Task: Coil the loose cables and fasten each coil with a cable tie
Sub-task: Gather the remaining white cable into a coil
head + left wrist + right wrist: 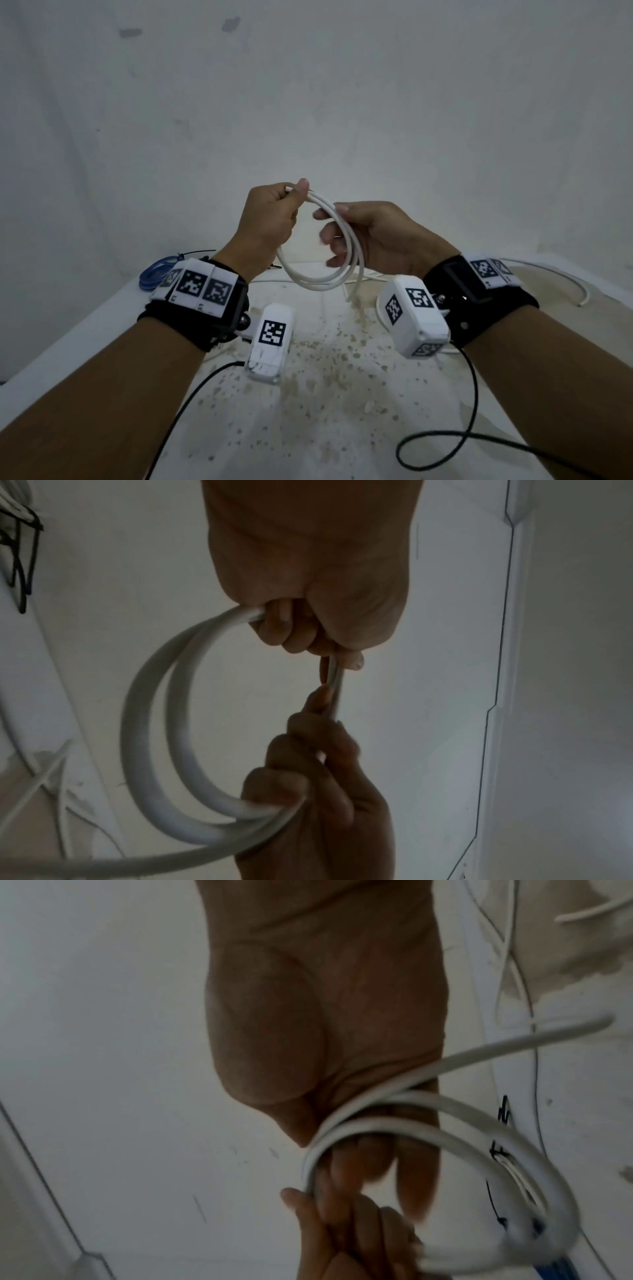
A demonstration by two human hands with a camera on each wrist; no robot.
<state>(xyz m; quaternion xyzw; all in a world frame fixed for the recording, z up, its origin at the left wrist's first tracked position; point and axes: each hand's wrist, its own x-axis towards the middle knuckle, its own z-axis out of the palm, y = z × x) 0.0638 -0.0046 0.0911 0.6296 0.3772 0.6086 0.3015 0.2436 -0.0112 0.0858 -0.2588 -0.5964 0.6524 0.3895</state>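
A blue cable coil [154, 272] far left and loose white cables [561, 277] right flank the open stained table [325, 394] middle

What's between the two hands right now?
Only the white cable coil, held up by left hand and right hand; head view shows it.

I'm looking at what seems a bare, makeshift work corner rather than a proper workshop: a plain scuffed white wall [308, 102], a stained, speckled white surface [325, 394], and loose white cables [565, 277] strewn across it.
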